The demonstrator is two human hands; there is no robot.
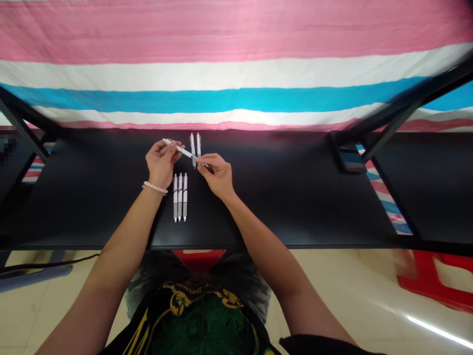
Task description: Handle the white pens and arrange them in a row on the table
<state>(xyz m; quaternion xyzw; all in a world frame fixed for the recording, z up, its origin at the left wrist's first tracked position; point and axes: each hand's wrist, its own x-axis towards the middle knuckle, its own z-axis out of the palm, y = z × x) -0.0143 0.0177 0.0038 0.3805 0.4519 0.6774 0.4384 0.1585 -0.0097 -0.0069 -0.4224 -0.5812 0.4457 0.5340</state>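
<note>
Between my two hands a white pen (pixel 185 152) is held aslant above the black table. My left hand (pixel 162 157) pinches its upper left end between thumb and fingers. The fingertips of my right hand (pixel 217 171) close on its lower right, grey-grip end. Just behind it lie two more white pens (pixel 198 143), side by side and partly hidden by the held pen and my right fingers. Nearer to me, three white pens with grey grips (pixel 180 197) lie parallel in a neat row, tips toward me.
The black table (pixel 288 192) has a front edge close to my body. Black metal supports rise at the left (pixel 31 125) and right (pixel 384 125). A dark phone-like object (pixel 352 160) rests by the right support. Striped cloth (pixel 236 74) hangs behind. A red stool (pixel 432 281) stands at lower right.
</note>
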